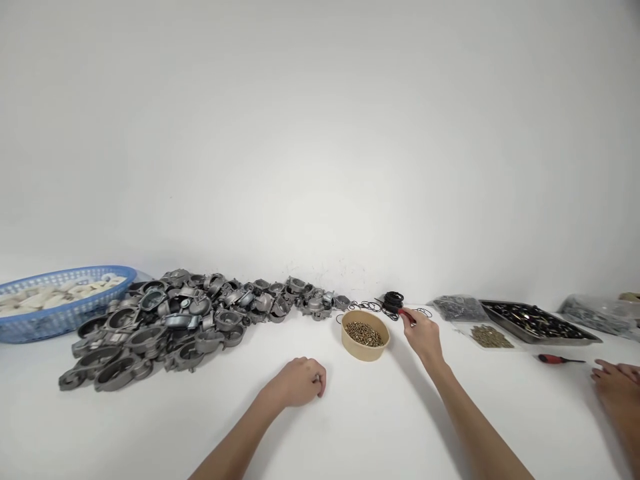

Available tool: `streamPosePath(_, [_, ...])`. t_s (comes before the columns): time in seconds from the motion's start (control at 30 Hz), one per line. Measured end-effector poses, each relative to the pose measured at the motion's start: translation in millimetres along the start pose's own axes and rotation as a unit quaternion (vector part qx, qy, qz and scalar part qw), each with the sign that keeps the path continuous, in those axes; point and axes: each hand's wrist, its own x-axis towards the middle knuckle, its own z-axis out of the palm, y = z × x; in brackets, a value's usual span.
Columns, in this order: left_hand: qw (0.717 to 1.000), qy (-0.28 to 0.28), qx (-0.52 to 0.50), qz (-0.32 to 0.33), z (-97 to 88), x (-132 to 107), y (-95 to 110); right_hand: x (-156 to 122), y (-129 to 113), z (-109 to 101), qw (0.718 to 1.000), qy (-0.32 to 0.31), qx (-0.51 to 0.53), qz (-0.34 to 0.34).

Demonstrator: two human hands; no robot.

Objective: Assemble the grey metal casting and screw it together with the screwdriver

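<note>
My left hand [299, 381] rests on the white table [350, 427] with its fingers curled in, holding nothing that I can see. My right hand [423, 333] reaches forward to the right of a tan paper bowl [365, 335] full of small brass screws. Its fingers pinch something small and red at the fingertips, close to a heap of black rubber rings [393, 302] and loose rings [367, 307] on the table.
A big pile of grey cast metal housings [190, 317] lies at the left, with a blue basket [60, 300] of pale parts beyond it. At the right are bags of small parts [457, 308], a metal tray [537, 321], a red-handled screwdriver [560, 360] and another person's hand [617, 383].
</note>
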Motion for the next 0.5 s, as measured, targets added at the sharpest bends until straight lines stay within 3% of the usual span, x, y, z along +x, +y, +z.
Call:
streamPosePath(0.13, [1.000, -0.003, 0.002, -0.002, 0.3, 0, 1, 5, 20, 13, 0.999, -0.037, -0.020, 0.022])
streamPosePath(0.5, [1.000, -0.010, 0.006, -0.005, 1.2, 1, -1, 7, 18, 39, 0.994, -0.095, 0.025, 0.051])
